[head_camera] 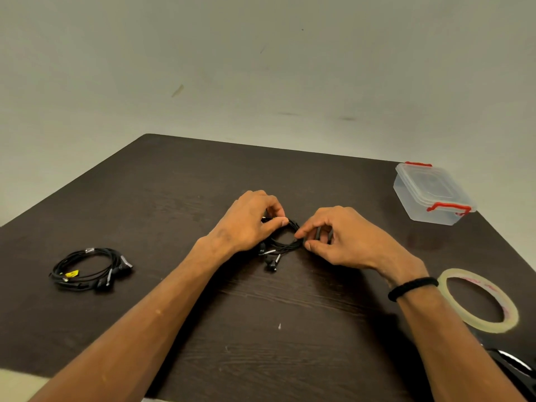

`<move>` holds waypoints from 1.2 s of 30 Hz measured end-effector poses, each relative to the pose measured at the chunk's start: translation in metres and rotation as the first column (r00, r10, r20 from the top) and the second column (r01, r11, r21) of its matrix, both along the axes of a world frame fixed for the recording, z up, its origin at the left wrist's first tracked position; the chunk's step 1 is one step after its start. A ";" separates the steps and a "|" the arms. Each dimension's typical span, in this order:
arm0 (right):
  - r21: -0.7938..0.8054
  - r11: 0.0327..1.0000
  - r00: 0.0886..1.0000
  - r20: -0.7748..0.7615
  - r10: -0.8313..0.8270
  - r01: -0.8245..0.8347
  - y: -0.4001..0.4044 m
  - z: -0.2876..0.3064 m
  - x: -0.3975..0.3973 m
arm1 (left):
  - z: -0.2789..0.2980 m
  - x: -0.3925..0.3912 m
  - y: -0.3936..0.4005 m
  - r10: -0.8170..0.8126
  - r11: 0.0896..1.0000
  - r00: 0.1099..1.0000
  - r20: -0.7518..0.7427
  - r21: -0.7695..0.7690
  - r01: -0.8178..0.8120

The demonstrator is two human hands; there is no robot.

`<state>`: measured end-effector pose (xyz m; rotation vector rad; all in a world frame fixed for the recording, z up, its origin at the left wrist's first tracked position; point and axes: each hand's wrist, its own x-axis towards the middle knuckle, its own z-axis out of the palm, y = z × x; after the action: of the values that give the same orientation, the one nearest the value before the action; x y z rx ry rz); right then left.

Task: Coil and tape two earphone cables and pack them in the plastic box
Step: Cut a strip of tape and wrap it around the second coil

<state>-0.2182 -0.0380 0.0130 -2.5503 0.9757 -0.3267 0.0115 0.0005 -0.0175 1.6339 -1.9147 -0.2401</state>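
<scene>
Both hands pinch coiled earphone cable on table.

Black earphone coil mid-table, pinched at both sides by hands, earbuds trailing toward near edge. Second black coil, yellow tag, lies flat near left edge. Clear lidded box, red clips, at far right corner. Tape roll flat by right edge.

A dark wooden table carries a coiled black earphone cable at left, a second coil at centre, a lidded plastic box far right, and a tape roll near right.
</scene>
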 end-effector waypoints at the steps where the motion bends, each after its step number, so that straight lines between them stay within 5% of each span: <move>1: 0.000 1.000 1.000 0.004 -0.001 0.001 0.000 -0.001 0.000 | 0.002 0.000 0.000 0.003 1.000 0.999 -0.032 0.013 -0.003; 6: -0.009 1.000 1.000 0.009 0.000 0.000 -0.001 -0.001 -0.001 | 0.009 0.003 0.000 -0.045 0.989 0.981 -0.187 0.130 0.070; 10: 0.001 1.000 1.000 0.008 0.010 -0.010 0.000 -0.001 -0.002 | 0.014 0.003 -0.005 -0.236 0.949 0.971 -0.029 0.206 0.237; 13: 0.029 1.000 1.000 0.012 0.008 -0.009 -0.003 -0.001 -0.005 | 0.027 0.001 -0.011 -0.329 0.872 0.943 -0.043 0.369 0.322; 20: 0.147 0.989 0.995 0.103 0.012 -0.027 -0.006 -0.004 -0.008 | 0.036 -0.003 -0.025 -0.398 0.810 0.912 -0.103 0.426 0.402; 27: 0.323 0.946 0.930 0.343 -0.135 0.018 -0.015 -0.009 -0.014 | 0.038 -0.002 -0.028 -0.367 0.804 0.920 -0.136 0.450 0.388; 36: 0.411 0.891 0.828 0.419 -0.372 0.193 -0.019 -0.017 -0.010 | 0.031 0.002 -0.026 -0.276 0.837 0.941 -0.196 0.432 0.336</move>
<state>-0.2277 -0.0566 -0.0040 -1.8538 1.0940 -0.7682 0.0135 -0.0257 0.0140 1.5292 -2.1220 -0.9760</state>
